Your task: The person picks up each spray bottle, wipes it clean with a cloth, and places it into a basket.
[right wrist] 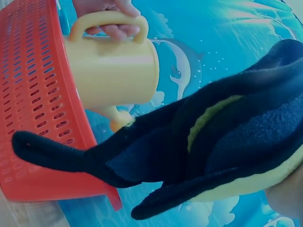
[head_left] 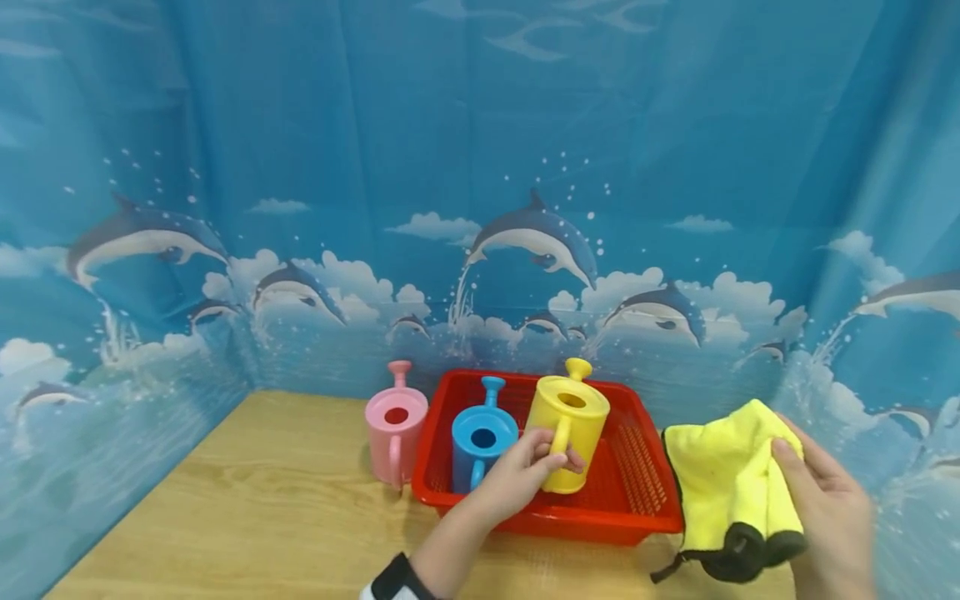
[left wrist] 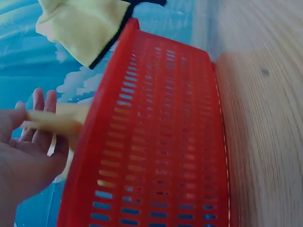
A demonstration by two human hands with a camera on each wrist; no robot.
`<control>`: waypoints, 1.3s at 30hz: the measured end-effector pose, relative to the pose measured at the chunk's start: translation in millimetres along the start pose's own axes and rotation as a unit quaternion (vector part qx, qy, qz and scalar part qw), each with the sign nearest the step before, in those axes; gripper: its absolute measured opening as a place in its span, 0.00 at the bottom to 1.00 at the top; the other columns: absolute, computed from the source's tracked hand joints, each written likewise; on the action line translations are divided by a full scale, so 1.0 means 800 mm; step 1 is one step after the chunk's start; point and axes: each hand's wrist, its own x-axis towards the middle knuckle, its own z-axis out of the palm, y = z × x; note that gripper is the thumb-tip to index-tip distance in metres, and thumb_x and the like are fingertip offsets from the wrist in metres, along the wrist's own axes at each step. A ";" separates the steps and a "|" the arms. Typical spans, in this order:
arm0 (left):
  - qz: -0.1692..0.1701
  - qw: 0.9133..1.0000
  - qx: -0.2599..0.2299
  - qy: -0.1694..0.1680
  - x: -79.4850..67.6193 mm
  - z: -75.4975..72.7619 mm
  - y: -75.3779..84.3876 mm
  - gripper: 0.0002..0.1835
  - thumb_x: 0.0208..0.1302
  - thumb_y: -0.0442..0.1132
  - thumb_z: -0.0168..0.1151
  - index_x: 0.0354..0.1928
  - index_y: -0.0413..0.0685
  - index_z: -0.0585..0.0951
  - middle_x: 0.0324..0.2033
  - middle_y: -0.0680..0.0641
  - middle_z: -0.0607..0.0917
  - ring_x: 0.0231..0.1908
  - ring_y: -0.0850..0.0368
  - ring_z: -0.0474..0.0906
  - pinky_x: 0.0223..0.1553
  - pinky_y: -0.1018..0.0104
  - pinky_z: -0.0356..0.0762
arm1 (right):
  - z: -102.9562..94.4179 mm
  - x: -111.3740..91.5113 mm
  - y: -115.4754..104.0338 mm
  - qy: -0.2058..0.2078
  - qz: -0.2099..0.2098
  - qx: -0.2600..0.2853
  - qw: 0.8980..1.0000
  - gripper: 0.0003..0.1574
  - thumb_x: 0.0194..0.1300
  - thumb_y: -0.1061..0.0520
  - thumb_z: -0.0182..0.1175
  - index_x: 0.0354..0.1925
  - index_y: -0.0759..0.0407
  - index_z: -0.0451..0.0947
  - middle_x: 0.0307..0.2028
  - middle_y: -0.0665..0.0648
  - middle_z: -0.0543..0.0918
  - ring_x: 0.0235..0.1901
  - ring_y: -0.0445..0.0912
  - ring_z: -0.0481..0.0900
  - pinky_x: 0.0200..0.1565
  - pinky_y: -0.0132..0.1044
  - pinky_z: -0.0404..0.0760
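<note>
My left hand [head_left: 525, 468] grips the handle of a yellow watering can [head_left: 573, 425], which is at the red basket [head_left: 570, 527], its top above the rim. In the left wrist view the fingers [left wrist: 45, 137] curl about the handle. Beside it in the basket stands a blue watering can [head_left: 480, 433]. My right hand [head_left: 832, 500] pinches a yellow cloth [head_left: 720, 467] with dark edging and a small loop, to the right of the basket. The right wrist view shows the cloth's dark blue side [right wrist: 265, 127] folded over.
A pink watering can [head_left: 396, 433] stands on the wooden table [head_left: 247, 500] just left of the basket. Behind the table hangs a blue curtain [head_left: 375, 167] printed with dolphins, and it also closes in both sides.
</note>
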 end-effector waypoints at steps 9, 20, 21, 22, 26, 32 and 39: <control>-0.071 0.993 0.088 0.025 0.006 0.001 -0.006 0.12 0.58 0.40 0.61 0.40 0.46 0.71 0.41 0.50 0.85 0.42 0.60 0.78 0.38 0.64 0.79 | 0.009 0.000 0.001 0.020 -0.002 -0.007 1.000 0.31 0.53 0.50 0.65 0.56 0.46 0.71 0.38 0.37 0.81 0.38 0.34 0.79 0.33 0.27 0.79; -0.111 0.965 0.235 0.047 0.011 0.004 -0.021 0.13 0.52 0.41 0.66 0.33 0.47 0.72 0.29 0.53 0.83 0.30 0.61 0.72 0.28 0.68 0.72 | 0.009 -0.001 0.002 0.001 -0.006 0.006 1.000 0.30 0.54 0.51 0.64 0.56 0.46 0.71 0.39 0.38 0.82 0.39 0.35 0.79 0.33 0.28 0.79; -0.114 0.961 0.248 0.050 0.011 0.004 -0.021 0.13 0.52 0.41 0.67 0.33 0.47 0.72 0.27 0.53 0.81 0.29 0.60 0.71 0.28 0.68 0.71 | 0.009 -0.001 0.002 0.001 -0.006 0.006 1.000 0.30 0.54 0.51 0.64 0.56 0.46 0.71 0.39 0.38 0.82 0.39 0.35 0.79 0.33 0.28 0.79; -0.116 0.957 0.262 0.053 0.011 0.005 -0.021 0.13 0.52 0.42 0.67 0.32 0.47 0.71 0.26 0.53 0.80 0.28 0.59 0.70 0.27 0.68 0.69 | 0.009 -0.001 0.002 0.002 -0.005 0.003 1.000 0.30 0.54 0.51 0.64 0.56 0.46 0.71 0.39 0.38 0.82 0.39 0.35 0.79 0.33 0.28 0.79; -0.135 0.932 0.330 0.066 0.010 0.011 -0.022 0.14 0.50 0.45 0.68 0.28 0.49 0.71 0.20 0.53 0.74 0.24 0.59 0.67 0.24 0.67 0.65 | 0.011 -0.001 0.002 0.008 -0.003 -0.004 1.000 0.30 0.54 0.50 0.65 0.56 0.46 0.71 0.39 0.38 0.82 0.39 0.35 0.79 0.33 0.28 0.79; -0.165 0.902 0.395 0.061 0.010 0.016 -0.017 0.13 0.49 0.47 0.68 0.24 0.51 0.74 0.17 0.52 0.73 0.21 0.58 0.68 0.23 0.66 0.65 | 0.009 -0.001 0.003 0.003 -0.002 -0.002 1.000 0.30 0.54 0.51 0.64 0.56 0.46 0.71 0.39 0.37 0.82 0.38 0.35 0.79 0.33 0.28 0.79; -0.198 0.911 0.361 0.019 0.010 0.014 -0.015 0.16 0.55 0.52 0.62 0.22 0.50 0.74 0.15 0.50 0.69 0.19 0.56 0.67 0.22 0.66 0.62 | 0.009 -0.001 0.005 0.007 -0.002 -0.007 1.000 0.30 0.54 0.51 0.64 0.56 0.46 0.71 0.39 0.37 0.81 0.39 0.35 0.79 0.33 0.28 0.79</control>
